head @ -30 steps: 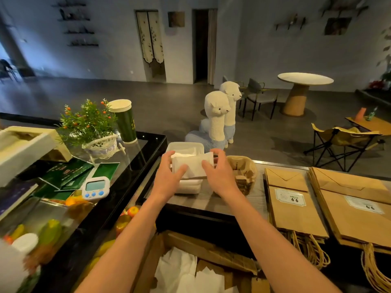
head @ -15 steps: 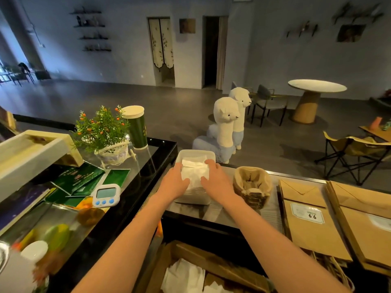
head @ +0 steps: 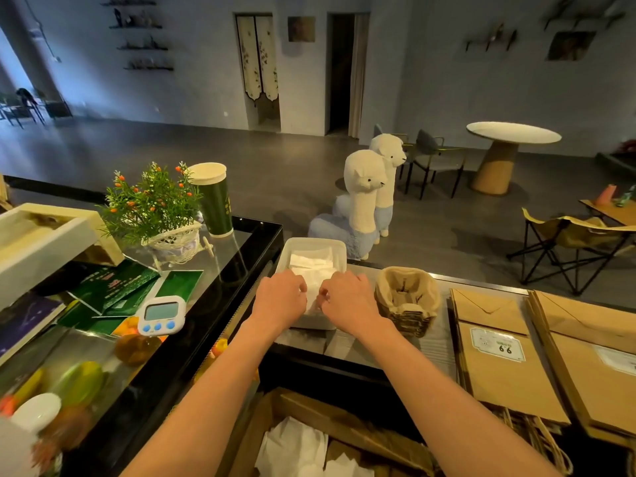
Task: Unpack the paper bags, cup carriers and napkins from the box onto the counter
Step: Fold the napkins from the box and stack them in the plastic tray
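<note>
White paper fills the head view's centre: the napkin stack (head: 311,266) now lies down inside the shallow white tray (head: 311,239) on the tabletop (head: 437,342). A second ago it was held clear above the tray's rim. The left hand (head: 280,299) and right hand (head: 347,299) have come down with it and sit knuckle to knuckle at the tray's near end. Both have their fingers curled over the stack's near edge and pinch it; the fingertips themselves are hidden.

This batch looks all but delivered, with only the release left. Just right of the tray stand the nested cup carriers (head: 407,301), and beyond them the paper bags (head: 495,356) lie flat. Below the tabletop's edge, the open box (head: 309,411) holds more loose napkins (head: 292,449), so unpacking is probably not finished.
</note>
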